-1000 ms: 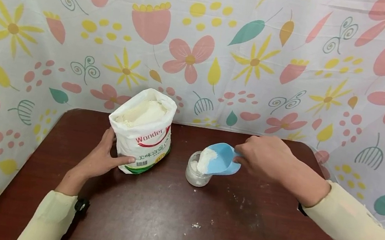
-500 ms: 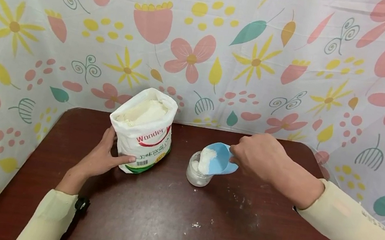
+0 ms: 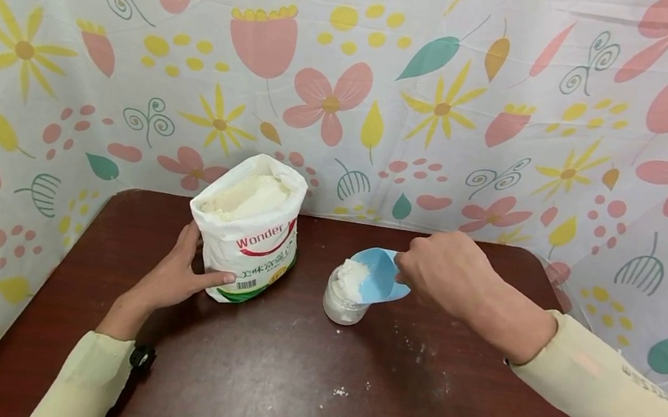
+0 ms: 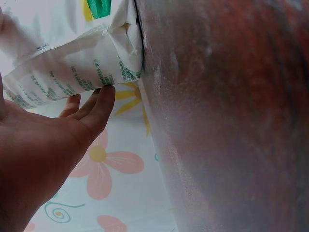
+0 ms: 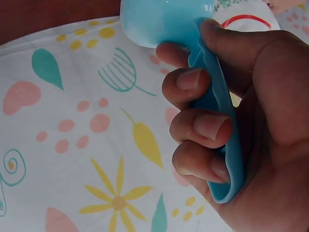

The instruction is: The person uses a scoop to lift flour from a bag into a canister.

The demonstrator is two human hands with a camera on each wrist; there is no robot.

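A white, open-topped bag of flour (image 3: 248,246) stands at the back left of the table. My left hand (image 3: 180,276) holds its lower left corner, thumb across the front and fingers against the side panel; in the left wrist view, those fingers (image 4: 99,108) are only slightly bent. A small clear jar (image 3: 344,310) stands to the right of the bag. My right hand (image 3: 443,274) grips the blue scoop (image 3: 381,276) by its handle, fingers curled round it. The scoop tilts left over the jar's mouth, and white flour (image 3: 352,279) heaps from its lip into the jar.
Flour specks (image 3: 340,392) are scattered on the dark brown table (image 3: 258,383) in front of the jar and to its right. A flower-patterned curtain (image 3: 350,97) hangs close behind the table's back edge.
The flour has slid from the scoop down to its lip and heaped up at the jar's mouth. My right hand and the scoop have shifted slightly left. The left hand and bag stay put.
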